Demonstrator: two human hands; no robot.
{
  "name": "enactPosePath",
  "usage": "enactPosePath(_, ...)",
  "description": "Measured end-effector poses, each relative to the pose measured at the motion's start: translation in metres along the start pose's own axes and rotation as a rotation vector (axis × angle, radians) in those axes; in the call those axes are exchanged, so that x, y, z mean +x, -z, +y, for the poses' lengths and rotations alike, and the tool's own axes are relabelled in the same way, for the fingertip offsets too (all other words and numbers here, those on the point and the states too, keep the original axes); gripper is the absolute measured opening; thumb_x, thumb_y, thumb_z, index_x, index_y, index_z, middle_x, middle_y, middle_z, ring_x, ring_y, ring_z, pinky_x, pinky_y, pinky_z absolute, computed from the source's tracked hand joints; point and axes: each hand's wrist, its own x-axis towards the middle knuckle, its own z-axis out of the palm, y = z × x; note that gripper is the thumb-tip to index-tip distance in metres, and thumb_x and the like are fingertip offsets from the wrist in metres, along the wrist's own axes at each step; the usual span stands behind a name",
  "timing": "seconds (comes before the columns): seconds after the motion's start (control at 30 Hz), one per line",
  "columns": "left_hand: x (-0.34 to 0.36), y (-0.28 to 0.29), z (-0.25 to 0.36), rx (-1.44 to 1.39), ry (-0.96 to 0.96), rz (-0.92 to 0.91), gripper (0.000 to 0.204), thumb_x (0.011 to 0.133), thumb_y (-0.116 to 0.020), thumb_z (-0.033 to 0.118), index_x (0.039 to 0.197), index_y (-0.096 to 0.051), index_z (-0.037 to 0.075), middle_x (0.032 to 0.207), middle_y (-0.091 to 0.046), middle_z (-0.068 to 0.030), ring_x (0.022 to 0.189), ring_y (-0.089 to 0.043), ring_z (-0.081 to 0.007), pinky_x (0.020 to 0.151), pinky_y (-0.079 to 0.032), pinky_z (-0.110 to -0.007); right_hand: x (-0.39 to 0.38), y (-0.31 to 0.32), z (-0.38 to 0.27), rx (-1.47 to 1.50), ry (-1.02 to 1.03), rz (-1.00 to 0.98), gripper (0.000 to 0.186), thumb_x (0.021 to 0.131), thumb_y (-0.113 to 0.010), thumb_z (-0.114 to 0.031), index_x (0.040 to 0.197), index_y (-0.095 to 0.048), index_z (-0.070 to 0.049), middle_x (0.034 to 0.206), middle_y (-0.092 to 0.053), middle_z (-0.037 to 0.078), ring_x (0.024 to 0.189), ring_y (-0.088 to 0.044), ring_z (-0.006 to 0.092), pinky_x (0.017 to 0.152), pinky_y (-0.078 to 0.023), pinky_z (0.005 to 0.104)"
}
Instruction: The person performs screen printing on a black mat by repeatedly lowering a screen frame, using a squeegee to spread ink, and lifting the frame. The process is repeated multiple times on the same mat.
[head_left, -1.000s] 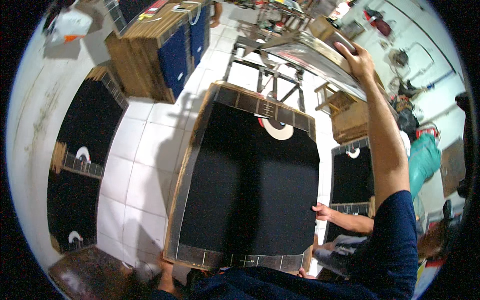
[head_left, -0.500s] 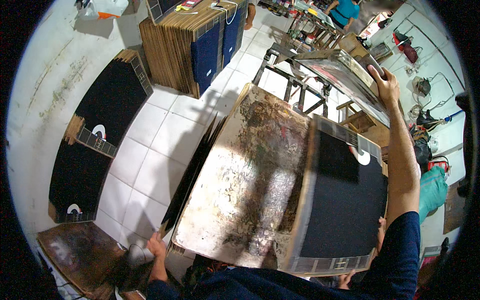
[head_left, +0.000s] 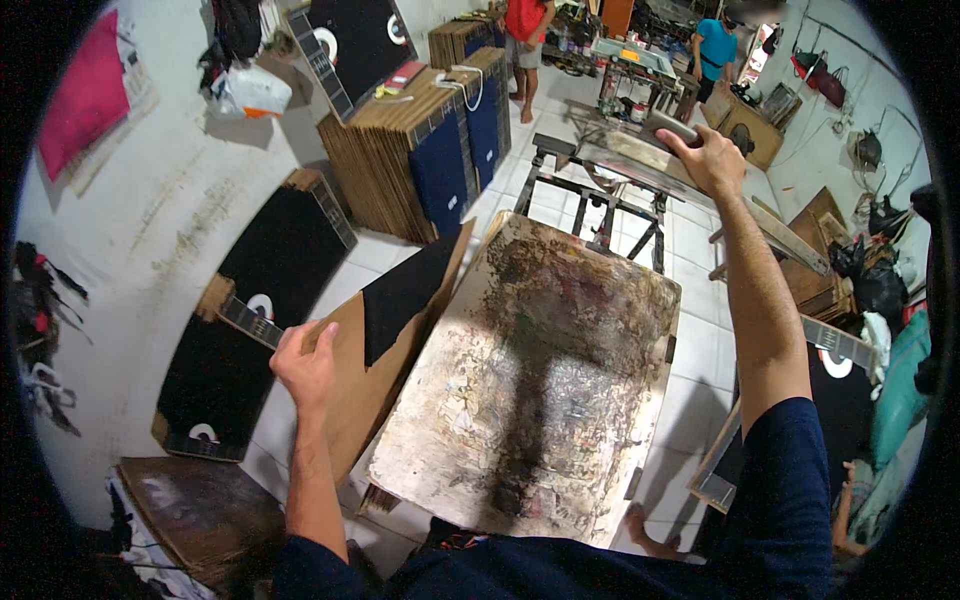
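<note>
My left hand [head_left: 305,370] is closed on the edge of a brown cardboard board [head_left: 350,405], lifted and tilted at the table's left side. Black cloth [head_left: 408,298] covers part of that board. My right hand [head_left: 712,158] is raised far ahead, closed round a rounded grey bar [head_left: 672,128] at the edge of a flat frame [head_left: 640,152], which is seen almost edge-on. Between my arms lies the paint-stained tabletop [head_left: 540,400], bare and worn. To the right, a black cloth-covered board [head_left: 840,385] is held low by another person, whose hand [head_left: 850,490] shows.
A black metal stand [head_left: 590,205] adjoins the table's far end. Thick stacks of boards [head_left: 375,175] rise at the far left. Black panels [head_left: 225,380] lean along the left wall. A dark wooden board [head_left: 195,510] lies at lower left. Two people [head_left: 714,50] stand in the background.
The black cloth-covered board has left the tabletop toward the right with the other person. My left hand has risen with a cardboard board. The frame in my right hand now appears nearly edge-on.
</note>
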Motion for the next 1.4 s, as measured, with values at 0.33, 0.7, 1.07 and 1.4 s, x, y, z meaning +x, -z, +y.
enactPosePath(0.33, -0.170, 0.057, 0.201, 0.114, -0.879, -0.342, 0.023, 0.077, -0.078, 0.002, 0.100, -0.073, 0.000, 0.087, -0.068, -0.0094, 0.072, -0.062, -0.0243, 0.063, -0.046, -0.038, -0.018, -0.005, 0.006, 0.038, 0.092, 0.078, 0.092, 0.080, -0.051, -0.094, 0.110, -0.079, -0.011, 0.104, -0.079, 0.015, 0.103, -0.076, 0.0306, 0.092, -0.055, 0.0452)
enactPosePath(0.7, -0.364, -0.035, 0.162, -0.162, -0.966, -1.048, 0.041, 0.092, -0.062, 0.012, 0.129, -0.066, -0.007, 0.122, -0.067, -0.0184, 0.112, -0.063, -0.0290, 0.095, -0.051, -0.037, -0.027, -0.003, 0.004, 0.062, 0.107, 0.048, 0.090, 0.082, -0.052, -0.091, 0.109, -0.078, -0.010, 0.102, -0.078, 0.016, 0.103, -0.075, 0.0295, 0.094, -0.053, 0.0450)
enactPosePath(1.07, -0.195, 0.005, -0.184, 0.722, 0.068, -0.257, 0.067, 0.093, -0.072, 0.049, 0.129, -0.063, -0.007, 0.141, -0.060, -0.0285, 0.128, -0.054, -0.0474, 0.114, -0.039, -0.055, -0.026, -0.007, -0.001, 0.021, 0.069, 0.038, 0.095, 0.081, -0.051, -0.093, 0.116, -0.077, -0.009, 0.103, -0.078, 0.018, 0.104, -0.075, 0.0311, 0.093, -0.055, 0.0454)
enactPosePath(1.4, -0.188, 0.075, -0.229, -0.160, 0.723, -0.414, 0.048, 0.111, -0.056, 0.035, 0.072, -0.050, 0.007, 0.071, -0.040, 0.0047, 0.067, -0.036, -0.0110, 0.059, -0.030, -0.036, -0.021, -0.019, 0.001, -0.060, 0.024, 0.097, 0.101, 0.075, -0.049, -0.099, 0.120, -0.078, -0.014, 0.104, -0.078, 0.021, 0.102, -0.075, 0.0359, 0.090, -0.058, 0.0488)
